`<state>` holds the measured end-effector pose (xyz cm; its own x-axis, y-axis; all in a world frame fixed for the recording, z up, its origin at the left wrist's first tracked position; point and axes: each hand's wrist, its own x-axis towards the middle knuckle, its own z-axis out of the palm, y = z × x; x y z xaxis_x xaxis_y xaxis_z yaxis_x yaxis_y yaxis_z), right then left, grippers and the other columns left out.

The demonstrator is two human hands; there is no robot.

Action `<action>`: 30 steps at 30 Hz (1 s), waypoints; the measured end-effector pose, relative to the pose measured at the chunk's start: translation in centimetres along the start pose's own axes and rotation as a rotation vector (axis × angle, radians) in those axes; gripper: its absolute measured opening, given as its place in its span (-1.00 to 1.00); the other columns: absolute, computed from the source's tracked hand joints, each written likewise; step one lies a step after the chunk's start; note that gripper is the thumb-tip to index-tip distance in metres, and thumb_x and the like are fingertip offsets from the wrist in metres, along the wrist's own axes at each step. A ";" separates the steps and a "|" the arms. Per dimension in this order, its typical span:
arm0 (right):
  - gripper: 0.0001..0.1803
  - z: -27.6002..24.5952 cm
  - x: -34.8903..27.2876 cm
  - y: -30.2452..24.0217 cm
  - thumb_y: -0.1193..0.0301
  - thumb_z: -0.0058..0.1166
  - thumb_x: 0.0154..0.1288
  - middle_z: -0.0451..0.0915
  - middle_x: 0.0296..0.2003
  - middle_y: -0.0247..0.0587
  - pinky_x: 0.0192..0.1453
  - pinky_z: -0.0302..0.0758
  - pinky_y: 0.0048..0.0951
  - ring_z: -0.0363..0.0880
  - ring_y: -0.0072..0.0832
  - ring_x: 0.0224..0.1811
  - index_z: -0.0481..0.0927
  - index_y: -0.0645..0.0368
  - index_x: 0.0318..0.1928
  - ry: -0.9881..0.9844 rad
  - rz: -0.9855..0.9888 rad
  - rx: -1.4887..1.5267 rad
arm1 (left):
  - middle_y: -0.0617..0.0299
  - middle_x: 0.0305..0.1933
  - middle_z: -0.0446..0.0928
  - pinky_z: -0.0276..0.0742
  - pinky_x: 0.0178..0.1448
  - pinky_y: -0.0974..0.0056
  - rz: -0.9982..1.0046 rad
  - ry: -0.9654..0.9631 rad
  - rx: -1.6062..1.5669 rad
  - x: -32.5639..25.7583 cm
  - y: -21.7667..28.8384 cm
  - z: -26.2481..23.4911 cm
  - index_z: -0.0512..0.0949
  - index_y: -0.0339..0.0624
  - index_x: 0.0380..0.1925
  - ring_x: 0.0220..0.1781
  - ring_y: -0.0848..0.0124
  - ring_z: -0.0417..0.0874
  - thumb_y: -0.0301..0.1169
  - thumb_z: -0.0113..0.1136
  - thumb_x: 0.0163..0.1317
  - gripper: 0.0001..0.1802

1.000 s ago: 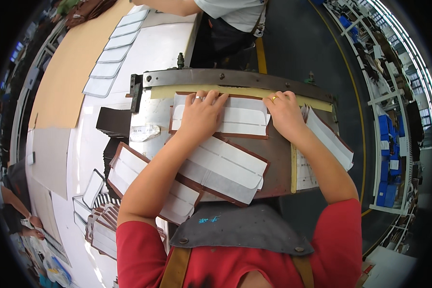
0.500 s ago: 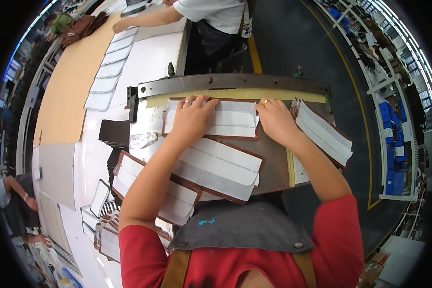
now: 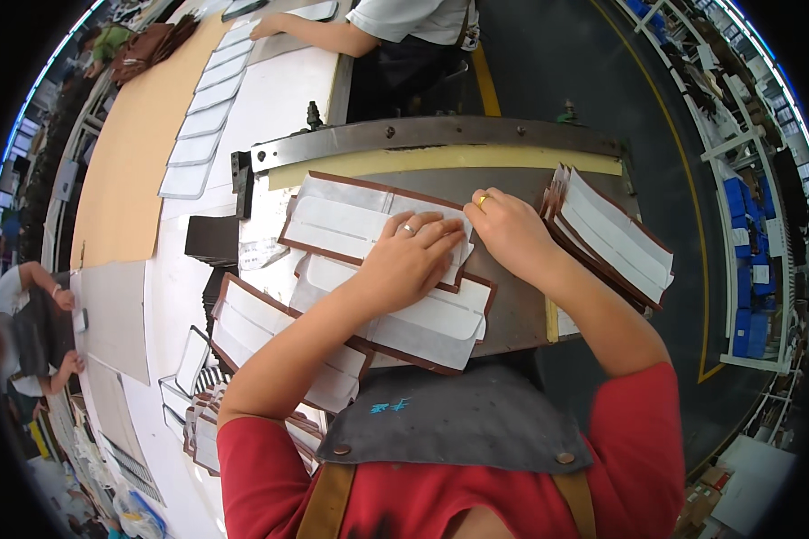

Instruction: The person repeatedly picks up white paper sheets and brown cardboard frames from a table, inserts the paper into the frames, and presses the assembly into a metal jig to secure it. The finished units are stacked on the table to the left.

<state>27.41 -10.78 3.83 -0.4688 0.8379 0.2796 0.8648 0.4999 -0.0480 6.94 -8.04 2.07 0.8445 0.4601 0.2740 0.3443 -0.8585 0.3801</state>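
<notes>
Brown leather with pale lining makes up the top panel (image 3: 377,220) under my hands, lying at the centre of the frame on a grey work plate (image 3: 512,305) just below a steel bar (image 3: 422,139) and its yellow strip (image 3: 440,160). My left hand (image 3: 413,260) lies flat and spread on the panel's right end, pressing rather than gripping; my right hand (image 3: 512,232) rests just beside it, fingers curled against the same edge, holding nothing that I can make out. The panel's long axis runs from the upper left down toward the right, tilted a little off the bar, so I judge it is not yet squared up. A second panel (image 3: 404,310) lies under it, and a third (image 3: 279,341) sits at lower left. A stack of like panels (image 3: 611,238) stands at the right, and more pieces (image 3: 198,422) pile up at lower left on the white tabletop (image 3: 270,99); which pile is finished I cannot tell. Another person's arm (image 3: 315,31) works at the top.
</notes>
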 end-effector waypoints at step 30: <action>-0.96 2.0 1.0 0.8 0.55 0.00 0.18 0.46 -0.33 -0.13 -0.21 0.52 -0.23 0.53 -0.21 -0.15 0.45 0.22 -0.33 0.223 0.437 0.278 | 0.19 0.13 0.40 0.12 0.37 0.04 -0.040 0.028 -0.037 -0.4 -0.2 -0.1 0.42 -0.15 0.08 0.28 0.25 0.34 -0.38 0.13 0.15 -0.55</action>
<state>27.28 -9.12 2.14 -0.0021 0.9286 0.3710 0.8760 0.1807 -0.4472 6.48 -8.01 2.01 0.8183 0.5006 0.2825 0.3617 -0.8304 0.4238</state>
